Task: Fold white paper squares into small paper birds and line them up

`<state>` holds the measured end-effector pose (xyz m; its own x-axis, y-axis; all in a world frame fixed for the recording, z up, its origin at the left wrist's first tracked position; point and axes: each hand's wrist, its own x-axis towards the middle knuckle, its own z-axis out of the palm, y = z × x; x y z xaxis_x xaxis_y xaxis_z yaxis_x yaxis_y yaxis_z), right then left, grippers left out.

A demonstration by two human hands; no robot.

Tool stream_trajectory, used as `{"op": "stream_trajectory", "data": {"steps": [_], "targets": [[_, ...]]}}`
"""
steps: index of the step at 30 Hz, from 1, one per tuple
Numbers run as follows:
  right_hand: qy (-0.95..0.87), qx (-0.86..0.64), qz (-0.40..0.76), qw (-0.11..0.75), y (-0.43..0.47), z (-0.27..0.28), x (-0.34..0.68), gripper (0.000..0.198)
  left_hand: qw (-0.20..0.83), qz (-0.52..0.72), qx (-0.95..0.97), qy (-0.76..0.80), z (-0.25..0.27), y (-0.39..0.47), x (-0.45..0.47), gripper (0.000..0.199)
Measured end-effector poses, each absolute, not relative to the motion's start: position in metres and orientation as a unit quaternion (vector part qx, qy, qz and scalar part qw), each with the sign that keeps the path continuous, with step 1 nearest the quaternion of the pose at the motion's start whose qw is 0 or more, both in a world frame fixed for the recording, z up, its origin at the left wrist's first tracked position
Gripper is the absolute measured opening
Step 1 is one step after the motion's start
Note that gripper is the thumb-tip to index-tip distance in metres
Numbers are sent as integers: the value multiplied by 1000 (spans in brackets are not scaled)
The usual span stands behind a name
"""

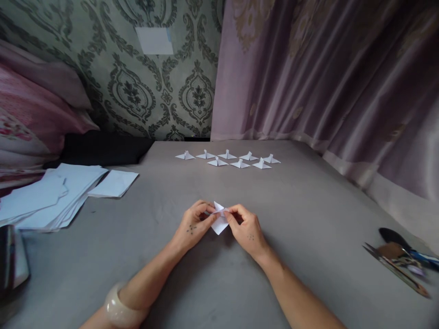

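A small folded piece of white paper is held above the middle of the grey table, one corner pointing up and another pointing down toward me. My left hand pinches its left side between thumb and fingers. From the right, my right hand pinches the opposite side. Both hands are closed, and their fingertips nearly meet at the paper's centre. Beyond them, several white folded paper figures with spread wings stand in two rows near the table's far edge.
A pile of white paper sheets lies at the left, beside a smaller stack of white paper. Behind is a black cloth. Scissors and other small items lie at the right edge. A dark object sits at lower left.
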<state>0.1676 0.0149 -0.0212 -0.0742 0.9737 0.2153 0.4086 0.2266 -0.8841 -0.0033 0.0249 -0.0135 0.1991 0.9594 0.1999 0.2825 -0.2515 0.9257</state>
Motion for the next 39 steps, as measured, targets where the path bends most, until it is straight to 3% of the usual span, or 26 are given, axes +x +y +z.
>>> {"op": "stream_trajectory", "data": {"steps": [13, 21, 27, 33, 39], "targets": [[-615, -568, 293, 462, 18, -26, 170, 17, 379, 379, 668, 516, -19, 26, -6, 20], [-557, -554, 382, 487, 21, -25, 167, 25, 453, 428, 588, 516, -17, 28, -4, 28], [-585, -639, 269, 420, 24, -26, 176, 21, 292, 423, 614, 599, -14, 29, -10, 34], [-634, -649, 220, 357, 27, -34, 181, 27, 233, 355, 650, 630, -19, 30, -14, 27], [-672, -619, 208, 349, 31, -34, 182, 17, 133, 310, 687, 644, -34, 29, -18, 11]]}}
